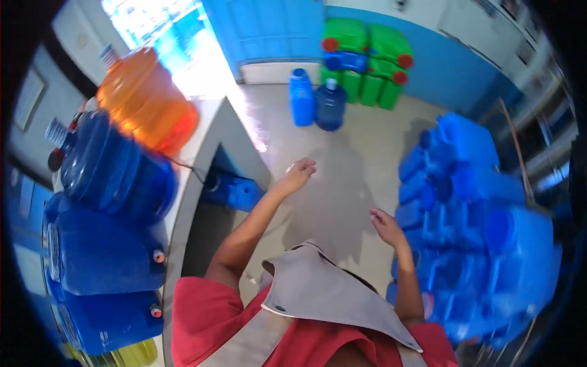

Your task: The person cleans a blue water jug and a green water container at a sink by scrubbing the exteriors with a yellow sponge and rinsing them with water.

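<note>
My left hand [299,175] hangs in the air over the tiled floor [332,192], holding nothing, its fingers loosely bent. To the right and nearer my body is my right hand [386,225], also without anything in it, fingers half curled. A large stack of blue plastic water containers [463,229] stands just right of that hand. Ahead on the floor, a slim blue jug [301,98] sits beside a round dark-blue water bottle [330,108]. Neither hand touches any of these.
On the white counter [208,124] at left stand an orange water bottle [146,101], a blue round bottle [117,169] and blue containers with taps [110,247]. A blue container [243,190] lies under it. Green jerrycans [367,59] are stacked at the wall, near a bright doorway [183,46].
</note>
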### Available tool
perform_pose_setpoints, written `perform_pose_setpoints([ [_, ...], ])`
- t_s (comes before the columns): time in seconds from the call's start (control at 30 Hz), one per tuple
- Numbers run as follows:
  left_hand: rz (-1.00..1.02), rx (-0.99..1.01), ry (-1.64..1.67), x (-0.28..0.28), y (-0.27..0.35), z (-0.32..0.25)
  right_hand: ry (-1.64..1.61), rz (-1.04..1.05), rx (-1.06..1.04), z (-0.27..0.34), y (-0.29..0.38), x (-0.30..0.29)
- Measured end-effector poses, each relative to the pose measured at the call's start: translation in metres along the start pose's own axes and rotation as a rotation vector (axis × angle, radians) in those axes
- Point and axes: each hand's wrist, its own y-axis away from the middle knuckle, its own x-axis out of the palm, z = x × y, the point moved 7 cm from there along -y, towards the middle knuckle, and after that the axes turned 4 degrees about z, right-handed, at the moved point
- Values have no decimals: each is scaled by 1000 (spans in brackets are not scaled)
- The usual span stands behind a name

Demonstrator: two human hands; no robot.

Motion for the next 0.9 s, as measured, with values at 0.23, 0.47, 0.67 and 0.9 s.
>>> perform_pose_setpoints([
  [0.23,-50,-103,123,-132,-68,13,92,261,-64,58,-223,-7],
  [0.47,-437,-66,296,-272,-154,-10,135,383,-104,57,-458,-67],
  [0.67,-789,-45,301,-393,-201,-33,199,443,-325,125,-673,-38],
  [0.9,-934,-158,358,-537,-273,4,214,820,-681,278,-825,115],
])
